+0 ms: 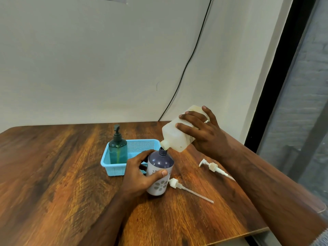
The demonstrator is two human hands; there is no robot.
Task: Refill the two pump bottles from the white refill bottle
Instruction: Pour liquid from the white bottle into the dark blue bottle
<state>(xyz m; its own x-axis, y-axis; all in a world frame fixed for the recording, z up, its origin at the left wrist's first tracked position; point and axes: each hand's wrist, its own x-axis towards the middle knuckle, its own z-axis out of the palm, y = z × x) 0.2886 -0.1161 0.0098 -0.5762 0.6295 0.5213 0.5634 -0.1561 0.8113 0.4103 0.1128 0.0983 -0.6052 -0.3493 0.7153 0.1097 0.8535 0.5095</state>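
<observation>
Your right hand (202,134) wraps the tilted white refill bottle (179,134) spout-down over the purple pump bottle (159,172) your left hand (140,174) grips on the table (53,174); likely slick, squeezable plastic, so hold mid-body.

The scene is evenly and fairly brightly lit, with soft, diffuse light and no harsh highlights. Shadows on the tabletop (53,166) are faint and short. The pale wall (88,68) behind is flatly lit, shading slightly darker toward the upper left. A few small glints show on the dark shoulder of the purple bottle (160,161). The middle of the view is reasonably sharp. Wood grain smears toward the near left corner. Wide-angle distortion bends the black cable (188,63) and tilts the dark window frame (276,86) at the right. The nearest forearm looks stretched and soft.
</observation>
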